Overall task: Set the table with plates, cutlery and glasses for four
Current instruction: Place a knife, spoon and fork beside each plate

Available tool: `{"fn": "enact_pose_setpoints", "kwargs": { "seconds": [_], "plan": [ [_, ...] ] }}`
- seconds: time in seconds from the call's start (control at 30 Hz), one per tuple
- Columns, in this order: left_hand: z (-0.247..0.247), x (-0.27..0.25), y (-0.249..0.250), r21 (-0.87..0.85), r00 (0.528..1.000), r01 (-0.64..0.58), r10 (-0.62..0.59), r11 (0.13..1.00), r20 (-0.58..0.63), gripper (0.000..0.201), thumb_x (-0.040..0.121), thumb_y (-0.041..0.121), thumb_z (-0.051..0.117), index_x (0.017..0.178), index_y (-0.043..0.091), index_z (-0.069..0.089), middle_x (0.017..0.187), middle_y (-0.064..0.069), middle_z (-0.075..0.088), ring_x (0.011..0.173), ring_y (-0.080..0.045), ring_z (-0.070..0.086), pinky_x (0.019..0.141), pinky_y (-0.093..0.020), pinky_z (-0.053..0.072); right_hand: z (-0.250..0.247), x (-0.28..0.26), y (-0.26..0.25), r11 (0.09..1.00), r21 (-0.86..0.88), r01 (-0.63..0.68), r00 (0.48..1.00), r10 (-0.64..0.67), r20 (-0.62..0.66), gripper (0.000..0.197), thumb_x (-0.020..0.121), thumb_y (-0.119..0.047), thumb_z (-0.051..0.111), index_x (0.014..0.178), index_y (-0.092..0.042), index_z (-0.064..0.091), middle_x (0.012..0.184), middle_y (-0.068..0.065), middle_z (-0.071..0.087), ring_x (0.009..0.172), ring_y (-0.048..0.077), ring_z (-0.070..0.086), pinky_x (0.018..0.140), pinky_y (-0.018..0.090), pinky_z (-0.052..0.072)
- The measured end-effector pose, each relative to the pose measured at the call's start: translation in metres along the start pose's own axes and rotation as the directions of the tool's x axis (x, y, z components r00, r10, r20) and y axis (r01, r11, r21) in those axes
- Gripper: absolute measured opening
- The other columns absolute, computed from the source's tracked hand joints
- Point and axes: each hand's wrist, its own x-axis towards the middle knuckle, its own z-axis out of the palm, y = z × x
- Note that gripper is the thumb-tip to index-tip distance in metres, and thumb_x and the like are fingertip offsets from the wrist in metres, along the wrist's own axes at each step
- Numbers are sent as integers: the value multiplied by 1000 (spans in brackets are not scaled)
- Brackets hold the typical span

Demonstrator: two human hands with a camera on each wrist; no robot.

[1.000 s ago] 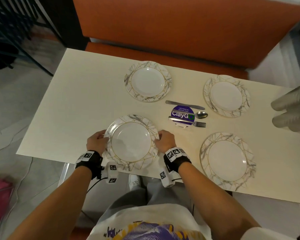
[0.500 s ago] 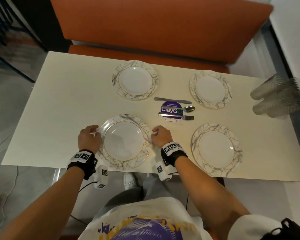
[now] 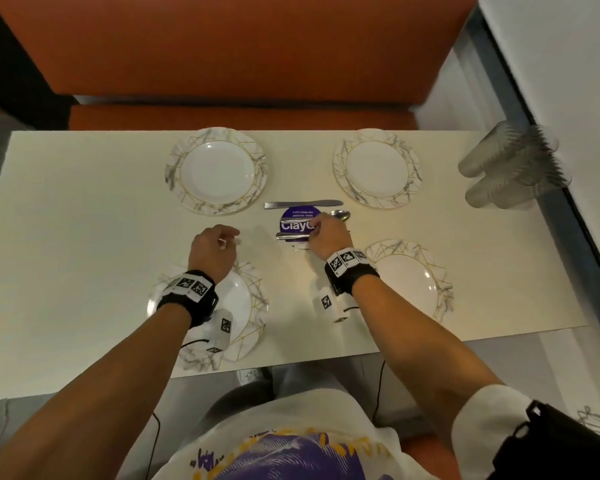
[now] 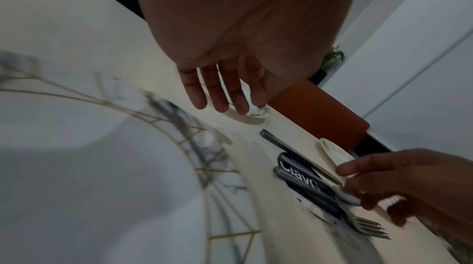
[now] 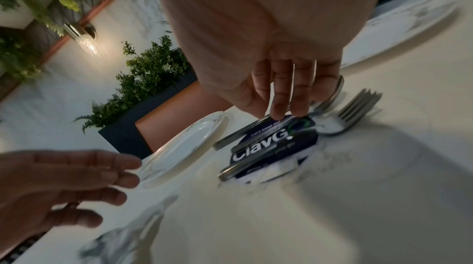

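Four white marble-patterned plates lie on the table: near left (image 3: pixel 246 303), far left (image 3: pixel 217 170), far right (image 3: pixel 377 168), near right (image 3: pixel 416 282). Between them a knife (image 3: pixel 302 204), a spoon (image 3: pixel 341 215) and a fork (image 5: pixel 358 106) lie across a purple round sticker (image 3: pixel 297 216). My right hand (image 3: pixel 317 227) reaches down onto this cutlery, its straight fingertips (image 5: pixel 280 112) touching the spoon's handle (image 5: pixel 330 98). My left hand (image 3: pixel 227 237) hovers above bare table beyond the near left plate, its fingers (image 4: pixel 217 94) relaxed and holding nothing.
A stack of clear ribbed glasses (image 3: pixel 510 168) lies on its side at the table's right edge (image 3: pixel 568 271). An orange bench (image 3: pixel 222 64) runs along the far side. A white wall stands to the right.
Both hands let go of the near left plate and moved forward. The right hand went to the cutlery in the middle; the left rose over bare table.
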Motion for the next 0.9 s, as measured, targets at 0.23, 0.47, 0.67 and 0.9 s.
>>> {"fn": "enact_pose_setpoints", "kwargs": {
  "seconds": [0.23,0.47,0.67,0.9],
  "plan": [
    [51,68,52,79,980,-174,165,982,109,21,95,9,61,110,17,73,104,-2,72,94,-21,63,89,-38,54,-22,64,14,944,-292,155,987,-162,2,35,85,-15,67,120,-15,62,119,8,59,115,27,50,95,39,48],
    [95,112,73,344,935,-329,253,879,248,31,95,23,67,126,18,68,119,-5,66,113,-28,58,99,-48,49,-23,101,25,756,-560,339,931,-356,83,32,84,-21,71,115,-20,69,115,2,59,109,25,51,90,37,46],
    [109,126,76,502,938,-325,206,801,279,30,97,27,63,126,24,70,122,-2,65,117,-28,54,101,-46,43,-23,118,36,705,-523,479,868,-469,164,22,93,-32,62,105,-18,75,103,-2,61,108,23,49,96,38,41],
    [109,133,75,451,942,-280,152,848,298,14,94,20,65,106,21,73,103,1,64,105,-25,55,88,-37,43,-32,130,32,630,-551,547,832,-482,273,20,91,-24,66,106,-13,72,108,0,62,111,23,48,96,37,40]
  ]
}}
